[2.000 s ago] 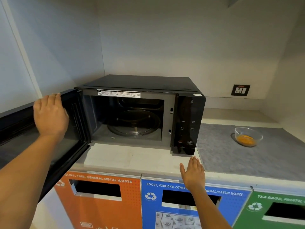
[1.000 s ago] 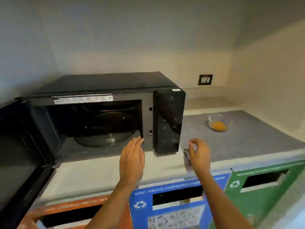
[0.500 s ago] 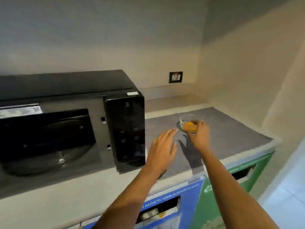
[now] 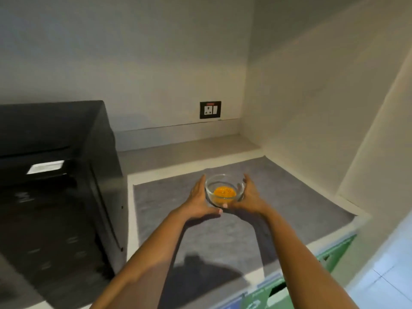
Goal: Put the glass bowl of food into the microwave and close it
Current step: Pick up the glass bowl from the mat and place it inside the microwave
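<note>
A small clear glass bowl (image 4: pixel 224 190) with orange food in it sits on the grey mat (image 4: pixel 289 197) on the counter. My left hand (image 4: pixel 198 200) cups its left side and my right hand (image 4: pixel 249 197) cups its right side, thumbs meeting in front of it. The black microwave (image 4: pixel 58 175) stands at the left, only its top, right side and control panel showing; its cavity and door are out of view.
A black wall socket (image 4: pixel 210 109) sits on the back wall above a low ledge (image 4: pixel 189 150). The side wall closes the counter at the right. Green and blue recycling bin fronts (image 4: pixel 278 293) lie below the counter's front edge.
The view has swung right from the open microwave to the bowl. Both hands moved forward and now wrap the bowl from either side; earlier only the right hand touched it.
</note>
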{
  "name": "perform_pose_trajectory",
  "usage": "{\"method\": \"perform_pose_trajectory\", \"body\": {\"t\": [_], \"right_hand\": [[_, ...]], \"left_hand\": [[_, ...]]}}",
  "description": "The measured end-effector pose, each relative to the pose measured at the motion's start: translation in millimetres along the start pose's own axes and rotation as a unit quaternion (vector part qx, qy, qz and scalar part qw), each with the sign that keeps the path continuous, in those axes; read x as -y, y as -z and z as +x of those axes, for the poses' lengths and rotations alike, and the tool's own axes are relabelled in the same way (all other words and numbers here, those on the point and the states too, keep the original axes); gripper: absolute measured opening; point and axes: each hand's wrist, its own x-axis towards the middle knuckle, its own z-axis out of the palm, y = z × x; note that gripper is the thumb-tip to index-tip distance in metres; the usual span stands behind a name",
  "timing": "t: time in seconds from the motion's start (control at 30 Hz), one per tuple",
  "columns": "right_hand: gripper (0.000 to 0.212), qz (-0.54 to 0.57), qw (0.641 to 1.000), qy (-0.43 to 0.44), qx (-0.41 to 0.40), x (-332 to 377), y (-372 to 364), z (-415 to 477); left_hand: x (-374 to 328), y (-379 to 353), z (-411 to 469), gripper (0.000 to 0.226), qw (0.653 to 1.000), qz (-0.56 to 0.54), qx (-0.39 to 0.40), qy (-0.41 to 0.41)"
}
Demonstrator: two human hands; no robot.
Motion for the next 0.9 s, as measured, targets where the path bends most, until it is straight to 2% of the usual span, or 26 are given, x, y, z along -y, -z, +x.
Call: {"method": "perform_pose_trajectory", "body": {"t": [0.1, 0.17, 0.2, 0.3, 0.43, 0.63, 0.9], "right_hand": [[0.134, 0.103, 0.993, -0.003, 0.057, -20, 4, 12], [0.151, 0.12, 0.989, -0.037, 0.078, -27, 7, 20], [0.153, 0.116, 0.988, -0.044, 0.088, -30, 8, 21], [0.139, 0.077, 0.991, -0.04, 0.106, -38, 7, 25], [0.116, 0.055, 0.993, -0.02, 0.104, -42, 8, 31], [0.105, 0.084, 0.989, -0.024, 0.118, -38, 9, 32], [0.108, 0.137, 0.981, -0.041, 0.132, -25, 3, 19]], "left_hand": [[5, -1, 15, 0.146, 0.996, -0.076, 0.025, 0.032], [8, -4, 22, 0.148, 0.992, -0.112, 0.043, 0.037], [8, -5, 24, 0.147, 0.99, -0.129, 0.05, 0.042], [8, -10, 29, 0.139, 0.984, -0.155, 0.079, 0.043], [10, -16, 34, 0.137, 0.981, -0.173, 0.077, 0.034], [4, -17, 31, 0.137, 0.978, -0.195, 0.064, 0.03], [-4, -12, 11, 0.129, 0.979, -0.202, 0.023, 0.018]]}}
